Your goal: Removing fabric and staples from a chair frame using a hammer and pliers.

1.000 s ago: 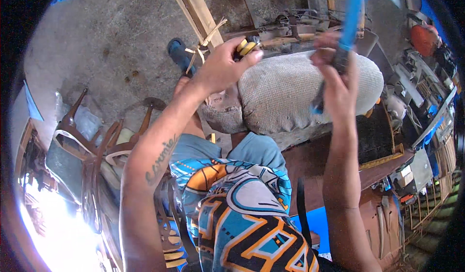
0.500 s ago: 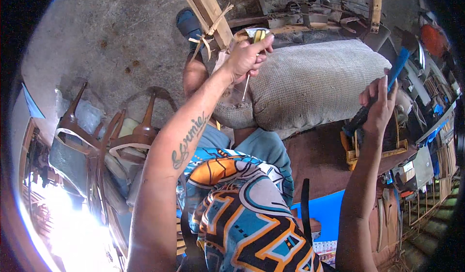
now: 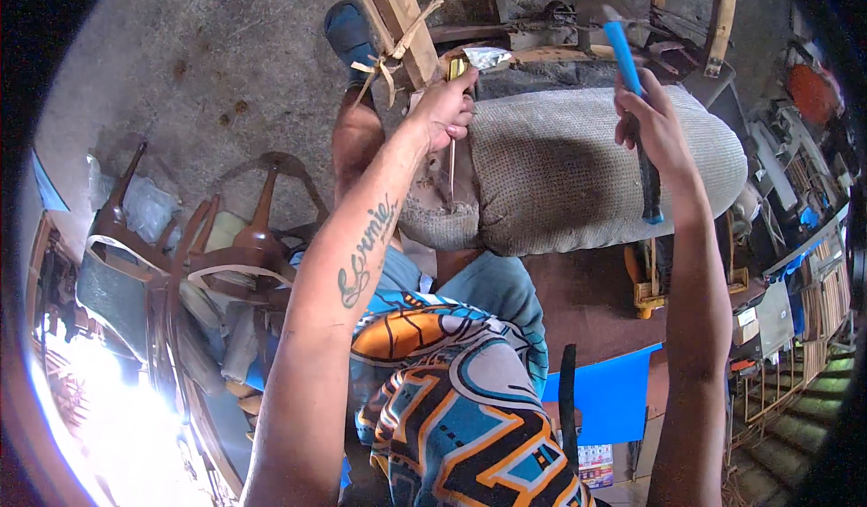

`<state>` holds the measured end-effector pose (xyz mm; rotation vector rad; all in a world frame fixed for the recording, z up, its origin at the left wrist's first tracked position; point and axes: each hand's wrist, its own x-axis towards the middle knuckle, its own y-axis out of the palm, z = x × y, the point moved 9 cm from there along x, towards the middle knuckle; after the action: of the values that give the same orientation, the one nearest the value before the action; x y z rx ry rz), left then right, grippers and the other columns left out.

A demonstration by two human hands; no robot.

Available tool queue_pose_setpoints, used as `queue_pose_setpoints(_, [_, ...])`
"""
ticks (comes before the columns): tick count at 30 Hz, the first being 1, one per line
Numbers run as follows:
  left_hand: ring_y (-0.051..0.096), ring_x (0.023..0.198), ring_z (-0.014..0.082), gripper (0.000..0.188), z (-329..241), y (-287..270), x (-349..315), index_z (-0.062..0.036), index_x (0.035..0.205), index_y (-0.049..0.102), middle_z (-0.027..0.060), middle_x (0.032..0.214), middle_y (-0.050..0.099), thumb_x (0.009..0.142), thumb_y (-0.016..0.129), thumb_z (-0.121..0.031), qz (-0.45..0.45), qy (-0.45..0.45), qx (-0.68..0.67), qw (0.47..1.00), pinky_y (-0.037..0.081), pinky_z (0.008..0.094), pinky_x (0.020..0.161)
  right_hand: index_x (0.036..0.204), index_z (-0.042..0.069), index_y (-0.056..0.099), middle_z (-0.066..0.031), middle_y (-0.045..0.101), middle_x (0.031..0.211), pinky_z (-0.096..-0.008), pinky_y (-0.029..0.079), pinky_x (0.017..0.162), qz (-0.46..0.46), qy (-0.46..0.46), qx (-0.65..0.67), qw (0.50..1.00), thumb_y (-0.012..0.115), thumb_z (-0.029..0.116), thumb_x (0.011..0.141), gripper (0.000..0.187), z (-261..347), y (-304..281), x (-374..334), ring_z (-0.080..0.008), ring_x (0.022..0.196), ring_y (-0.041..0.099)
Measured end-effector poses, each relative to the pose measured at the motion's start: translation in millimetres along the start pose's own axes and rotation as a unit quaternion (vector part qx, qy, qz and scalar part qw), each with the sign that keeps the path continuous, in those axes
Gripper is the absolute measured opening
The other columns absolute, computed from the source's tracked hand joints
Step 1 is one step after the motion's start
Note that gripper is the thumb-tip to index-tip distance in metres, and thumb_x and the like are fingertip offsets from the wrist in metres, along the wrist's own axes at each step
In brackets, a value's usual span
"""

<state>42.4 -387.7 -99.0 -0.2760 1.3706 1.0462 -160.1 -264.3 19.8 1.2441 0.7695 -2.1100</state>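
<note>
My left hand [image 3: 444, 110] is closed around the yellow handle of a screwdriver [image 3: 452, 171]. Its metal shaft points down, the tip against the upholstered arm end [image 3: 442, 223] of a piece of furniture. My right hand [image 3: 657, 126] grips a hammer [image 3: 621, 51] with a blue shaft and a black grip, raised over the cushioned part. The hammer's head is blurred at the top. Beside the screwdriver lies a thick padded section [image 3: 578, 173] covered in grey woven fabric. Behind my left hand, a crumpled silvery scrap [image 3: 488, 57] sits by the wooden frame.
A wooden post [image 3: 397, 24] with splintered strips rises near my sandalled foot [image 3: 349, 37]. Curved wooden chair frames [image 3: 257, 227] stand on the left. To the right are a small wooden frame [image 3: 643, 304], a red round object [image 3: 810, 90] and stacked scrap.
My right hand has swung left and inward with the hammer, from beyond the padded section's right end to above it. My left hand and the screwdriver have shifted slightly left and nearer me.
</note>
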Motion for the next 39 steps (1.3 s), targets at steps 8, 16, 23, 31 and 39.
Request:
queue_pose_setpoints(8, [0.023,0.039,0.0039,0.029,6,8,9,-0.0128,0.077,0.037,-0.0061,0.054,0.029,0.086,0.053,-0.035,-0.003,0.006,0.036,0.999,0.017,0.0193,0.031,0.093,0.005,0.045,0.0013,0.041,0.062,-0.0214,0.033,0.037,0.051,0.013,-0.072,0.996,0.051,0.020,0.088,0.017,-17,27,33,-0.0056,0.042,0.038])
queue_pose_setpoints(16, [0.028,0.044,0.0077,0.025,14,22,18,-0.0059,0.083,0.048,-0.0029,0.057,0.031,0.085,0.054,-0.030,-0.038,0.015,0.205,0.978,0.021,0.0237,0.035,0.098,0.005,0.047,0.0016,0.041,0.061,-0.0222,0.034,0.033,0.064,0.061,-0.212,0.973,0.045,0.036,0.091,0.032,-26,23,83,-0.0049,0.040,0.040])
queue_pose_setpoints(23, [0.024,0.036,0.0049,0.017,36,18,24,-0.0118,0.083,0.047,-0.0058,0.052,0.031,0.087,0.052,-0.028,-0.016,-0.043,0.188,0.981,0.016,0.0207,0.030,0.114,0.011,0.052,-0.0024,0.046,0.055,-0.0268,0.038,0.031,0.354,0.220,-0.408,0.812,0.041,0.042,0.091,0.040,-53,55,62,-0.0099,0.034,0.043])
queue_pose_setpoints(31, [0.024,0.037,0.0038,0.013,45,19,21,-0.0122,0.085,0.047,-0.0063,0.051,0.031,0.087,0.052,-0.025,0.001,-0.069,0.180,0.981,0.015,0.0206,0.030,0.104,0.009,0.055,-0.0003,0.044,0.052,-0.0243,0.036,0.031,0.302,0.160,-0.380,0.860,0.043,0.040,0.091,0.036,-67,69,68,-0.0078,0.035,0.042])
queue_pose_setpoints(39, [0.060,0.060,0.0284,0.020,-21,100,-111,-0.0055,0.087,0.054,0.0153,0.066,0.057,0.080,0.056,-0.025,-0.006,0.324,0.451,0.832,0.046,0.0359,0.049,0.104,0.005,0.053,-0.0007,0.044,0.054,-0.0254,0.037,0.032,0.227,0.113,-0.295,0.921,0.046,0.044,0.088,0.043,-35,29,76,-0.0088,0.036,0.041])
